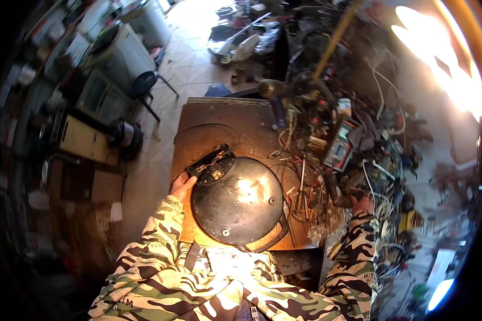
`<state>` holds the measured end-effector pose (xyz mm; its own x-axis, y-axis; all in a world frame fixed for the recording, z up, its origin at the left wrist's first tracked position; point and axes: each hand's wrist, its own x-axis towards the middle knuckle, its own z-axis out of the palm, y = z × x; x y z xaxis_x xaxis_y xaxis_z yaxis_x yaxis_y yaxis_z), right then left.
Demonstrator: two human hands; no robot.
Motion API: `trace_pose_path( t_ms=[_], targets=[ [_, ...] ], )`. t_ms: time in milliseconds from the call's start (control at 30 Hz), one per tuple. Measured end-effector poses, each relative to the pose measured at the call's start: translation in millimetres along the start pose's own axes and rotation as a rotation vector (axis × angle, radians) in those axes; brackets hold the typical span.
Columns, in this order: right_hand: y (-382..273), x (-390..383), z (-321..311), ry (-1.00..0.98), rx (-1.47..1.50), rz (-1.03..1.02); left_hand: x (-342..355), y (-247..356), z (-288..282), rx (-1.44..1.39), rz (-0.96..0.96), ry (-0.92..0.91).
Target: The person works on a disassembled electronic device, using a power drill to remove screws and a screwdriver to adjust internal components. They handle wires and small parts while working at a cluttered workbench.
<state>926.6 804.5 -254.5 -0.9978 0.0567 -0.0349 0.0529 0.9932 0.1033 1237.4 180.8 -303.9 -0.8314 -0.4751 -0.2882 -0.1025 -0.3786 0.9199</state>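
Note:
A round black metal appliance point(235, 206) with small fittings and a curved handle lies on the brown wooden bench point(201, 115). At its upper left is a black housing point(211, 163) with exposed wires and circuit parts. My left hand point(183, 184) grips that housing's lower left end, fingers closed round the edge. My right hand point(363, 203) is at the right, touching or just above a heap of tools and cables point(310, 187); its fingertips are too unclear to tell what, if anything, they hold.
Tangled clutter point(348, 134) fills the right side, with a yellow pole point(334, 40) rising behind. A black stool point(144, 83), cabinets point(91, 139) and a dark cylindrical machine point(124, 136) stand left across the tiled floor point(150, 150). Bright lamps point(431, 53) glare at upper right.

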Motion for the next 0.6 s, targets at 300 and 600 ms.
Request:
trace_pose_path(
  t_ms=[300,600],
  targets=[
    [-7.5,42.9,-7.0,-0.197,-0.024,-0.052,-8.4,5.1,5.7,0.120,-0.075,0.152],
    [-22.3,-6.2,-119.9,-0.052,0.378,-0.194,-17.2,24.0,15.2,0.077,-0.108,0.171]
  ],
)
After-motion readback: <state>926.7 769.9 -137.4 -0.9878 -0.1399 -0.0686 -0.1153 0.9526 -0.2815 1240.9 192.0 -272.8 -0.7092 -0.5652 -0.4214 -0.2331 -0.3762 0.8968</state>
